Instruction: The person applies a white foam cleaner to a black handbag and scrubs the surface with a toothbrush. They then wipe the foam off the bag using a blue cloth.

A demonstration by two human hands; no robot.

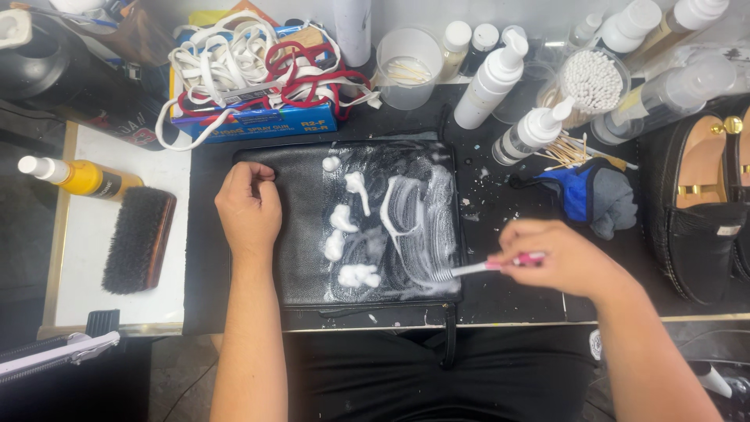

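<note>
A flat black leather pouch point(297, 250) lies on the dark work surface, its right half smeared with white foam point(414, 219) and several foam blobs near the middle. My left hand point(248, 209) presses down on the pouch's left part, fingers curled. My right hand point(566, 258) grips a small pink-handled brush point(476, 268) whose bristles touch the foam at the pouch's lower right corner.
Pump and spray bottles point(492, 82), a cup of cotton swabs point(590, 82) and a clear cup point(408, 66) stand behind. A blue-grey cloth point(598, 199) and a black loafer point(703, 219) lie right. Laces point(250, 66) on a box, a yellow bottle point(82, 178) and a bristle brush point(139, 238) sit left.
</note>
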